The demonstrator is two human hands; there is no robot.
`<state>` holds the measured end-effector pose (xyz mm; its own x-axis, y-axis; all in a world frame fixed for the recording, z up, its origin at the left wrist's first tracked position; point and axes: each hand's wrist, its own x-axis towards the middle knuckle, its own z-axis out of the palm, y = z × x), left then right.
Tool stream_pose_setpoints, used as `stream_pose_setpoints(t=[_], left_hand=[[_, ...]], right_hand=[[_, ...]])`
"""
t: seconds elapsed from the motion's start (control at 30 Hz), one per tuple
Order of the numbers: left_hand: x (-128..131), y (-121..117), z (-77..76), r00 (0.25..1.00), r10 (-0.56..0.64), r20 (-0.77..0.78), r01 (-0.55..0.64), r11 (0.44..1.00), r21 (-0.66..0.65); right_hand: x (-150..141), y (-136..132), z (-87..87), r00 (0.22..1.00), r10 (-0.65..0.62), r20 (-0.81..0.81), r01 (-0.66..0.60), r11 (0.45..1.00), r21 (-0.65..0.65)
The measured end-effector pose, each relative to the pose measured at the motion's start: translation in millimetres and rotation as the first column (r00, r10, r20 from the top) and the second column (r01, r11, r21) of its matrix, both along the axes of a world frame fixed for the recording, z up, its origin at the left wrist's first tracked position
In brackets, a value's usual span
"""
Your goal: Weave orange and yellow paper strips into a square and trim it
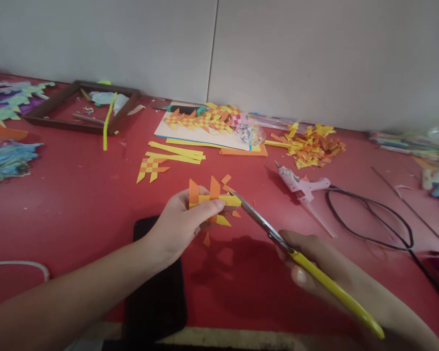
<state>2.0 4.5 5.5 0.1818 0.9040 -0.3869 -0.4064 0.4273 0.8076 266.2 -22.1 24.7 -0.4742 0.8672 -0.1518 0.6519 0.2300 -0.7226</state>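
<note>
Pinched between the thumb and fingers of my left hand (183, 222) is a small woven paper piece (214, 192) of orange and yellow strips. My right hand (314, 263) grips yellow-handled scissors (270, 229), whose blade tips meet the end of a yellow strip on that piece. Small orange paper scraps (207, 239) lie beneath and around it on the red table (95, 204). A woven orange and yellow paper fish (149, 168) rests beyond my left hand, close to several loose yellow strips (177, 152).
A pink glue gun (302, 183) with a black cord (369, 209) lies to the right. Behind are a pile of yellow and orange scraps (310, 146) and a board (201, 136) bearing woven pieces. A wooden frame (66, 124) sits far left; a dark phone (157, 292) is under my left forearm.
</note>
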Motion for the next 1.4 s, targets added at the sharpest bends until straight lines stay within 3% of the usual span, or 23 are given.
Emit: stream_pose_setpoints(t=[0.13,0.37,0.83,1.4], left_hand=[[0.8,0.3,1.5,1.0,-0.013,0.019,0.013,1.0,0.006],[2.6,-1.2,2.9,0.999,0.038,-0.012,-0.038,0.999,-0.024],[3.5,-2.3,1.4,0.999,0.016,-0.046,-0.016,1.0,-0.005],[1.6,-1.5,-1.4,0.999,0.005,-0.032,-0.005,1.0,0.0]], right_hand=[[0.0,-0.3,-1.0,0.999,0.03,-0.013,-0.031,0.997,-0.064],[3.2,-2.4,-6.1,1.0,0.017,-0.014,-0.018,0.999,-0.045],[-2.2,-1.3,-4.5,1.0,0.004,-0.002,-0.004,0.999,-0.038],[-6.1,0.2,-3.6,1.0,0.022,0.019,-0.019,0.991,-0.133]])
